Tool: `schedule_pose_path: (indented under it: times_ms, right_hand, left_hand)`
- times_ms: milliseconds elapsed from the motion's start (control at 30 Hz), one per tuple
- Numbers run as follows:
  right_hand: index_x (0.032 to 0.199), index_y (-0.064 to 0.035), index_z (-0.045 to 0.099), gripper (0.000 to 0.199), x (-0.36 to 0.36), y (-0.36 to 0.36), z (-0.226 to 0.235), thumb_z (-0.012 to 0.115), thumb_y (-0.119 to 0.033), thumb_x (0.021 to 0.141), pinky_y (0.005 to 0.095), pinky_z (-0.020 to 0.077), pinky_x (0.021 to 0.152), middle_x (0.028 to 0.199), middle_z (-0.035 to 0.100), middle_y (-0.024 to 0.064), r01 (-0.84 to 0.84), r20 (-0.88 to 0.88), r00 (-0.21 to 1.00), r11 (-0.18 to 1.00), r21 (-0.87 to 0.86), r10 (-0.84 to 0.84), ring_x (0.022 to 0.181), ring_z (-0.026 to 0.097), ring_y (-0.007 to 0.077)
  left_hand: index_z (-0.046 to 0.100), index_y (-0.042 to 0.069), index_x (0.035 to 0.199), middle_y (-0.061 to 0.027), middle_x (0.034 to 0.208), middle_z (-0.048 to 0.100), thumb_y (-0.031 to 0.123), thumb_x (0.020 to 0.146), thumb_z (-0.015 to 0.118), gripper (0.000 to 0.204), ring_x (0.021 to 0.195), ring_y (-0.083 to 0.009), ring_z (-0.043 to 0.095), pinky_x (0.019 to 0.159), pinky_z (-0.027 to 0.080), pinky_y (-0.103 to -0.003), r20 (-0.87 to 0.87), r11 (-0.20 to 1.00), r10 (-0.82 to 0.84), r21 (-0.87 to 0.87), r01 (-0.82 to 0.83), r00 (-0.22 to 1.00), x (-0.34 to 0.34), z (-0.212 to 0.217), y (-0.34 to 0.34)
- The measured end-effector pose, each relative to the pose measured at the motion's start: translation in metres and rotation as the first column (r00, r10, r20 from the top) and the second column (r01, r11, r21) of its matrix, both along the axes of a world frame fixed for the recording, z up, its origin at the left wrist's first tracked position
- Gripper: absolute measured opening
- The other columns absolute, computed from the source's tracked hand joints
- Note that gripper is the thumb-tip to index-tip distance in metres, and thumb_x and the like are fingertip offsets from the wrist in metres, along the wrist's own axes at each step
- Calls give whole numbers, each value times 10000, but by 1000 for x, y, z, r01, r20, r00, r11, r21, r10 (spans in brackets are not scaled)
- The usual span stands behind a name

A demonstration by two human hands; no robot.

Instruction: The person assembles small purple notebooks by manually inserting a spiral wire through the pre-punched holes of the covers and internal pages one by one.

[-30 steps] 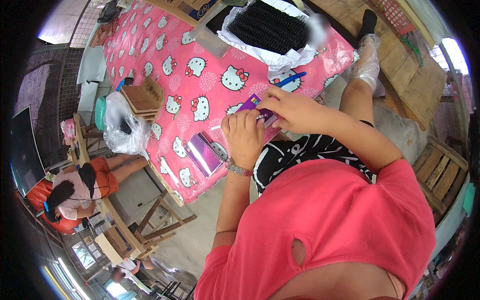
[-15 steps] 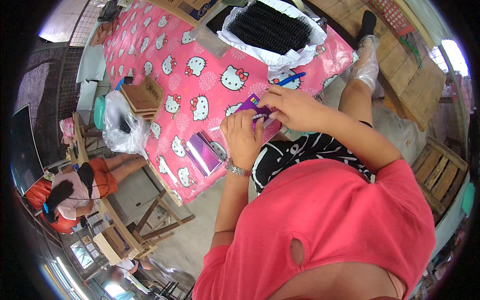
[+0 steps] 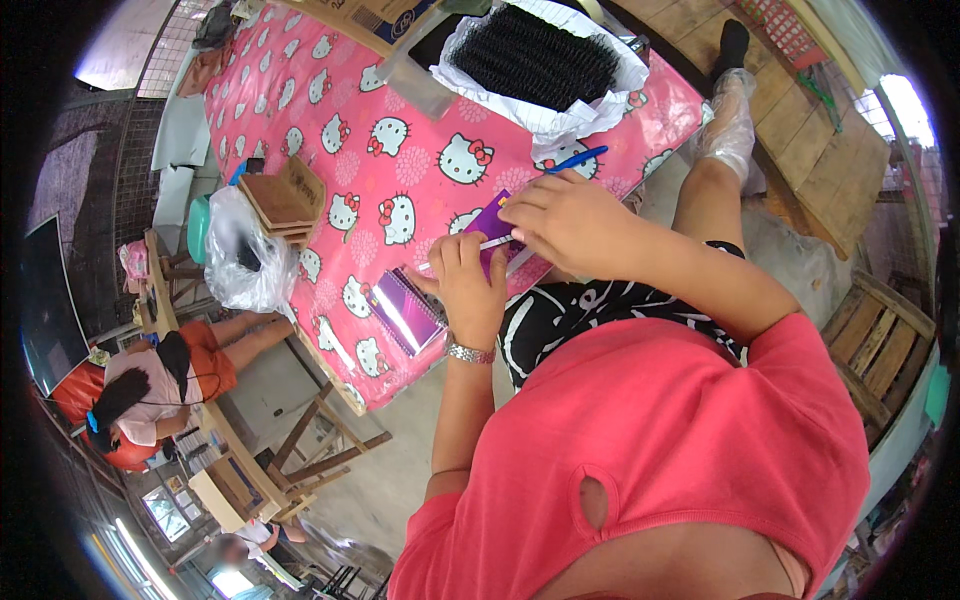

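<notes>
A purple card-like piece (image 3: 490, 218) with a small coloured mark lies at the near edge of the table, partly covered by both hands. Across it runs a thin white strip (image 3: 496, 241) with dark marks. My left hand (image 3: 470, 290) has its fingers bent over the strip's left part. The fingertips of my right hand (image 3: 578, 225) close on its right end, with the knuckles hiding some of the grip. Left of my left hand sits a glossy purple stack (image 3: 404, 312) of similar flat pieces. Beyond my right hand lies a blue pen-like tool (image 3: 578, 159).
A paper-lined tray (image 3: 440, 72) of black coiled strands stands at the far side of the pink patterned table (image 3: 340, 90). Brown boards (image 3: 275, 195) and a clear plastic bag (image 3: 245, 265) are at the left. A person (image 3: 150, 385) sits farther left, beside a wooden bench.
My right hand has turned and closed over the strip's right end. My left hand has shifted slightly left and down, its thumb side spreading, and more of the strip shows between the hands.
</notes>
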State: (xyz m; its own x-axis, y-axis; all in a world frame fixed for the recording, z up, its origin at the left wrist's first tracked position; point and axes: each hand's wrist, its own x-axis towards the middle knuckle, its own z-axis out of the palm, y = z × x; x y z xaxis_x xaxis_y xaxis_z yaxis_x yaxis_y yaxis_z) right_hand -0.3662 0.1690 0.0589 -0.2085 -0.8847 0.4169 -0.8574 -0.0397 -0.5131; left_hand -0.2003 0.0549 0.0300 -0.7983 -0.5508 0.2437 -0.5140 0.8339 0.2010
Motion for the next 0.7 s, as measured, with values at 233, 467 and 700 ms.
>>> schedule_pose_path:
  times_ms: [233, 467, 700]
  right_hand:
    - [896, -55, 674, 279, 2, -17, -2, 655, -207, 662, 413, 450, 866, 796, 672, 108, -177, 67, 984, 857, 483, 166, 878, 649, 264]
    - [876, -53, 671, 284, 5, -18, 10, 661, -209, 639, 413, 452, 858, 793, 677, 108, -132, 8, 988, 808, 574, 156, 880, 655, 267]
    - [882, -60, 657, 264, 17, -8, 19, 674, -144, 632, 400, 427, 861, 821, 682, 108, -99, -27, 993, 948, 302, 112, 888, 657, 254]
  left_hand:
    - [614, 113, 1012, -51, 1041, 589, 262, 814, 715, 268, 1062, -283, 510, 879, 343, -486, -68, 991, -58, 114, 65, 996, 0, -4, 3]
    - [622, 107, 1006, -54, 1023, 605, 211, 769, 748, 289, 1034, -285, 519, 883, 348, -460, -115, 992, -41, 110, 54, 993, -6, -2, 6]
    - [623, 98, 981, -60, 1003, 612, 121, 725, 734, 280, 991, -297, 528, 859, 360, -452, -114, 992, -60, 107, 72, 992, -4, 0, 3]
